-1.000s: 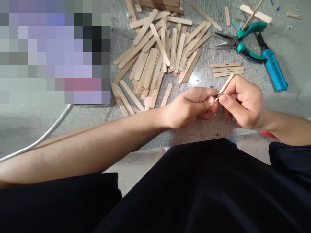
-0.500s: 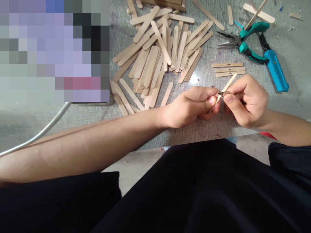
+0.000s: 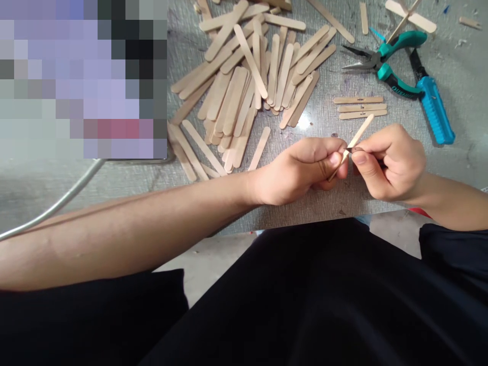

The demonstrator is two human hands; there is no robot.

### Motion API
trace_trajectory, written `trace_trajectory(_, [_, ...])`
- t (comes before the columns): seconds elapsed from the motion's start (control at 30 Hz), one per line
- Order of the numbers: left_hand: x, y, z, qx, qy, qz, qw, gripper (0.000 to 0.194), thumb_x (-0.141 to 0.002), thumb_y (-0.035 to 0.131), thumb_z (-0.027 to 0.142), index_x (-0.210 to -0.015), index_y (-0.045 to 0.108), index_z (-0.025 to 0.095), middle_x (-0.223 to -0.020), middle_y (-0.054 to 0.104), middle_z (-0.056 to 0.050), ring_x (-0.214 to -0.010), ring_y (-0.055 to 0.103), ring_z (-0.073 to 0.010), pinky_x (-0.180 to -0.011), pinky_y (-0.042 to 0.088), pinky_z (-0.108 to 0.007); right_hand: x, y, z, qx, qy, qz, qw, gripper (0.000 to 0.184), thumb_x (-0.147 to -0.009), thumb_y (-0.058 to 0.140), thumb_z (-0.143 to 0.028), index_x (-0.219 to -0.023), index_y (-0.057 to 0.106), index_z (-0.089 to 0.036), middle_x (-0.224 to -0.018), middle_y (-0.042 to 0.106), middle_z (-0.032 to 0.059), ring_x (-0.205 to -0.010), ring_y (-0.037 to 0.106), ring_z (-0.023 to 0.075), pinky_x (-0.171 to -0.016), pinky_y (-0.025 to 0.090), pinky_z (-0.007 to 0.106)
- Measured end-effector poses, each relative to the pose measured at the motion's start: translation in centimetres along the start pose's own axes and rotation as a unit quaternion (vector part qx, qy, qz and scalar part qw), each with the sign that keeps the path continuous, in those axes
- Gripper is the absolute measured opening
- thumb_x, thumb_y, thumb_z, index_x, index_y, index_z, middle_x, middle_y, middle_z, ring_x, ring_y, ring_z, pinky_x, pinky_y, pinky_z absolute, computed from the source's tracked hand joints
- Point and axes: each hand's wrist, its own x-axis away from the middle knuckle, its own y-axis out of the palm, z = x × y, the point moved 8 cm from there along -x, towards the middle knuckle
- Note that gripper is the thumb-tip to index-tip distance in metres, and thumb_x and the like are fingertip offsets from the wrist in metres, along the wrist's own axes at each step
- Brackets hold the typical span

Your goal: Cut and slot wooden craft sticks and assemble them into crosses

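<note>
My left hand (image 3: pixel 305 165) is closed round a wooden craft stick (image 3: pixel 360 133), which slants up to the right out of its fingers. Pinched between thumb and forefinger of my right hand (image 3: pixel 392 160) is a small dark blade (image 3: pixel 349 150), its point against the stick. Most of the blade is covered by the fingers. Just above the hands lie three craft sticks (image 3: pixel 362 108) in a row, with small cuts or marks at their middles.
A heap of craft sticks (image 3: pixel 232 101) spreads over the grey table (image 3: pixel 324 109). To the right are green-handled needle-nose pliers (image 3: pixel 381 58) and a blue utility knife (image 3: pixel 436 109). Crossed sticks (image 3: pixel 409 18) lie at the back. A white cable (image 3: pixel 64 198) runs at left.
Both hands keep their grip, the blade staying against the stick. The right hand has shifted very slightly. The whole view has moved a little.
</note>
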Motion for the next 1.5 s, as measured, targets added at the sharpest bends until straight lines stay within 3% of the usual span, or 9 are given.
trace_trajectory(0.1, [0.0,0.0,0.0,0.008,-0.007,0.007,1.0,0.044,-0.109,0.068,0.059,-0.088,0.059,0.022,-0.057,0.04,0.004,-0.048,0.029,-0.0104,-0.047,0.022,-0.029,0.0,0.1,0.2,0.016,0.011,-0.012,1.0,0.02,-0.117,0.055,-0.043,-0.103,0.062,-0.03,-0.069,0.07,-0.0077,-0.044,0.05,0.0107,-0.047,0.046,0.028])
trace_trajectory(0.27, [-0.1,0.1,0.2,0.01,-0.008,0.003,1.0,0.044,-0.11,0.067,0.06,-0.087,0.058,0.023,-0.057,0.039,0.004,-0.049,0.029,-0.0103,-0.047,0.023,-0.03,-0.8,-0.3,-0.8,-0.036,-0.029,0.019,0.999,0.009,-0.113,0.062,-0.029,-0.105,0.059,-0.028,-0.072,0.074,-0.0114,-0.042,0.048,0.0071,-0.041,0.037,0.025])
trace_trajectory(0.5, [-0.2,0.2,0.3,0.009,0.021,-0.015,1.0,0.04,-0.113,0.063,0.055,-0.089,0.058,0.023,-0.057,0.039,0.005,-0.048,0.028,-0.01,-0.047,0.026,-0.029,-0.7,-0.3,-0.9,-0.056,-0.01,0.017,0.998,0.009,-0.109,0.063,-0.019,-0.105,0.062,-0.026,-0.082,0.08,-0.0089,-0.045,0.052,0.0065,-0.044,0.041,0.024])
trace_trajectory(0.77, [-0.1,0.1,0.4,-0.004,0.008,-0.002,1.0,0.043,-0.112,0.063,0.057,-0.088,0.058,0.022,-0.058,0.04,0.005,-0.049,0.029,-0.0101,-0.047,0.025,-0.029,-0.1,-0.4,-0.7,0.03,-0.028,0.015,0.999,0.012,-0.114,0.059,-0.027,-0.104,0.066,-0.027,-0.083,0.079,-0.0053,-0.051,0.06,0.0097,-0.051,0.049,0.027])
trace_trajectory(1.03, [0.3,-0.2,0.5,-0.036,0.023,0.02,0.999,0.039,-0.112,0.068,0.045,-0.084,0.059,0.021,-0.06,0.042,0.005,-0.05,0.031,-0.0091,-0.045,0.025,-0.028,-0.6,-0.3,-0.9,-0.047,-0.011,0.012,0.999,0.012,-0.112,0.065,-0.021,-0.101,0.06,-0.025,-0.073,0.065,-0.0091,-0.048,0.05,0.0053,-0.046,0.04,0.023])
trace_trajectory(1.17, [0.4,-0.4,0.5,-0.057,0.032,0.025,0.998,0.04,-0.113,0.067,0.046,-0.083,0.059,0.021,-0.06,0.043,0.004,-0.05,0.032,-0.0098,-0.044,0.026,-0.029,-0.6,0.1,-0.5,-0.104,0.037,-0.005,0.994,0.017,-0.113,0.065,-0.025,-0.098,0.057,-0.025,-0.066,0.057,-0.0115,-0.047,0.05,0.0053,-0.045,0.036,0.023])
trace_trajectory(1.4, [0.3,-0.5,0.3,-0.034,0.068,0.009,0.997,0.041,-0.109,0.074,0.05,-0.082,0.062,0.021,-0.06,0.042,0.003,-0.051,0.033,-0.0105,-0.046,0.027,-0.03,-0.3,1.3,0.4,-0.251,0.116,-0.036,0.96,0.021,-0.112,0.067,-0.025,-0.095,0.055,-0.026,-0.061,0.055,-0.0125,-0.044,0.05,0.006,-0.042,0.035,0.022])
trace_trajectory(1.5, [0.2,-0.7,0.1,-0.036,0.056,0.015,0.998,0.045,-0.106,0.076,0.056,-0.08,0.062,0.022,-0.058,0.042,0.003,-0.051,0.033,-0.0114,-0.046,0.027,-0.031,-0.3,1.6,0.4,-0.298,0.13,-0.043,0.945,0.022,-0.111,0.071,-0.027,-0.095,0.055,-0.025,-0.064,0.062,-0.0125,-0.044,0.051,0.0038,-0.045,0.041,0.019])
